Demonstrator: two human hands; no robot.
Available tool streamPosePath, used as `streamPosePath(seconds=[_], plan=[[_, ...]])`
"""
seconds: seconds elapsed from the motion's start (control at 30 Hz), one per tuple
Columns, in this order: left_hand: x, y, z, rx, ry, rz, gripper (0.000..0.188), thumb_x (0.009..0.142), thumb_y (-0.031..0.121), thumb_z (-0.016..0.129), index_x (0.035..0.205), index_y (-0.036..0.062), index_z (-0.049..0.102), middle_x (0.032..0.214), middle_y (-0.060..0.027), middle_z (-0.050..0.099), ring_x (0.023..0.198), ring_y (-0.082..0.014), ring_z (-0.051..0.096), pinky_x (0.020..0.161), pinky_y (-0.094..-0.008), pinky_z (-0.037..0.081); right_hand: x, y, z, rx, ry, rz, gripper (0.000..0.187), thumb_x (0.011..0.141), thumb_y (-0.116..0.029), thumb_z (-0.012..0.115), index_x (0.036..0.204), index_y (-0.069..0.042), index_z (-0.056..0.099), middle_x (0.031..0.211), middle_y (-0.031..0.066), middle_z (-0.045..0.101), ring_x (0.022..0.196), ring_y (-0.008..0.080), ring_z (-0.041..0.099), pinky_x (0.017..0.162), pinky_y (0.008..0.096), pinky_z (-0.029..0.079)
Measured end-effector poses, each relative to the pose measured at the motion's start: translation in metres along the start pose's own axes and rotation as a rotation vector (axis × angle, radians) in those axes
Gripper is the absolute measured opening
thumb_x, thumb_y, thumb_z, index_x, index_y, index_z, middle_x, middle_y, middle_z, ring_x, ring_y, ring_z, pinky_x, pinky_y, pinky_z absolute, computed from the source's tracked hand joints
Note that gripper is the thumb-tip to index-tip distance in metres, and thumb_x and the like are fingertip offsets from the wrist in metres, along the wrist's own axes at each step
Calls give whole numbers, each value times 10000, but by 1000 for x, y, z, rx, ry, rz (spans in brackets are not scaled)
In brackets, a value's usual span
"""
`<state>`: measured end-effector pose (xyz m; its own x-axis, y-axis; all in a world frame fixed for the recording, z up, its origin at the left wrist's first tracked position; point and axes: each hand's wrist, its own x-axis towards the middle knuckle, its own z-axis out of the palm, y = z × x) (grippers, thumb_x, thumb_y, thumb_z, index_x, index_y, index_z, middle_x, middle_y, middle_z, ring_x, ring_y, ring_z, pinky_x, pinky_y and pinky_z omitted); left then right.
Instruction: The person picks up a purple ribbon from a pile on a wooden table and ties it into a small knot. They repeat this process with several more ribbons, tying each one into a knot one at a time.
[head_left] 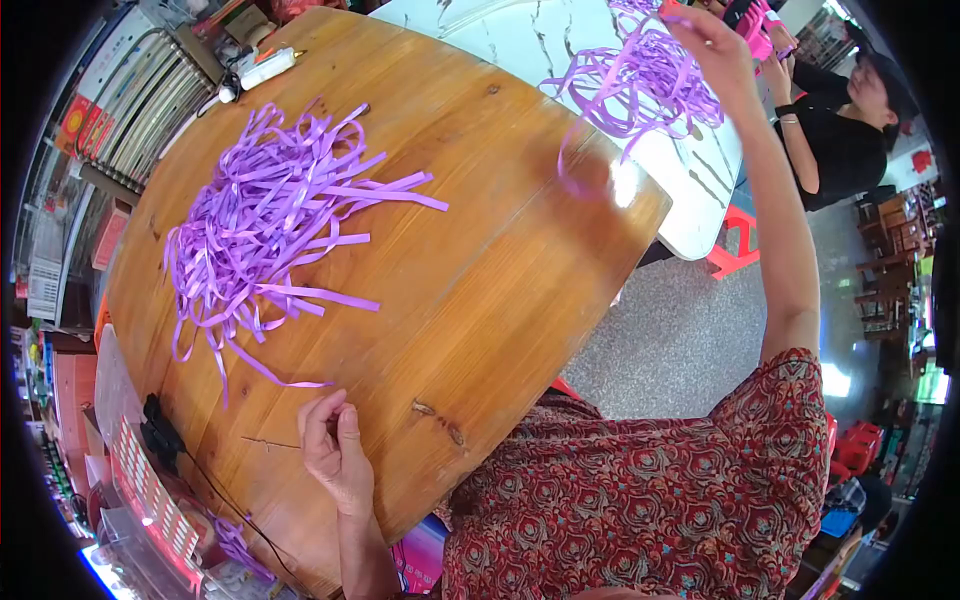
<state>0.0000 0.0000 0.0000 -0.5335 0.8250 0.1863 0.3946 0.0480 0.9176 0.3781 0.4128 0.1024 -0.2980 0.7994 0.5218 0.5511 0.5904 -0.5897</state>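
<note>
A large tangle of narrow purple ribbon [270, 215] lies on the left of the wooden table. Near its lowest loose end is my left hand [335, 450], fingers curled toward the thumb; what they hold, if anything, is hidden. A thin dark line, perhaps a wire [268, 442], runs out beside that hand. My right arm reaches far to the upper right. There my right hand [715, 55] is pinched at the edge of a second heap of purple ribbon [660, 85], with a strand apparently at its fingertips. One blurred loop dangles over the wooden table's corner.
The wooden table [480, 270] meets a white marbled table [700, 215]. A white glue gun [268, 68] lies at the far left edge, by a rack of flat goods. A black cable [225, 500] crosses the near left. Across the white table sits a person [850, 140] in black.
</note>
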Motion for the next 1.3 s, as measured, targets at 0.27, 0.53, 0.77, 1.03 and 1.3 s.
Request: streamPosePath(seconds=[0.27, 0.53, 0.77, 1.03, 1.3], plan=[[-9, -3, 11, -34, 44, -17, 142, 856, -54, 531, 979, -23, 595, 951, -37, 497, 841, -101, 489, 742, -204, 412, -10, -2, 27, -285, 180, -176, 261, 841, -128, 637, 1091, -57, 623, 1055, 60, 639, 910, 153, 621, 747, 244, 493], [-9, -2, 9, -6, 78, 12, 93, 841, -52, 563, 911, -16, 613, 895, -40, 515, 789, -96, 487, 702, -199, 402, -72, -144, 201, 182, -413, -561, 131, 797, -82, 648, 914, -24, 643, 885, 86, 636, 812, 213, 619, 707, 308, 494], [-6, 3, 8, 132, 58, 136, 50, 809, -11, 634, 857, 2, 636, 777, -49, 550, 649, -104, 490, 568, -215, 388, -86, -206, 276, 299, -427, -735, 121, 762, -132, 686, 832, -41, 649, 779, 80, 592, 760, 245, 582, 664, 340, 465], [-5, -2, 7, 169, 4, 289, 95, 736, 65, 694, 789, 54, 616, 728, -68, 578, 656, -230, 562, 609, -331, 425, -83, -255, 343, 66, -371, -712, 218, 755, -247, 693, 752, -42, 620, 721, 103, 566, 674, 289, 560, 591, 399, 442], [-9, -5, -5, 127, -7, 348, 84, 745, 29, 691, 801, 38, 630, 718, -73, 572, 628, -210, 554, 568, -300, 437, -74, -256, 301, 215, -432, -779, 130, 843, -113, 594, 945, -42, 630, 807, 136, 611, 726, 287, 596, 628, 353, 461]])
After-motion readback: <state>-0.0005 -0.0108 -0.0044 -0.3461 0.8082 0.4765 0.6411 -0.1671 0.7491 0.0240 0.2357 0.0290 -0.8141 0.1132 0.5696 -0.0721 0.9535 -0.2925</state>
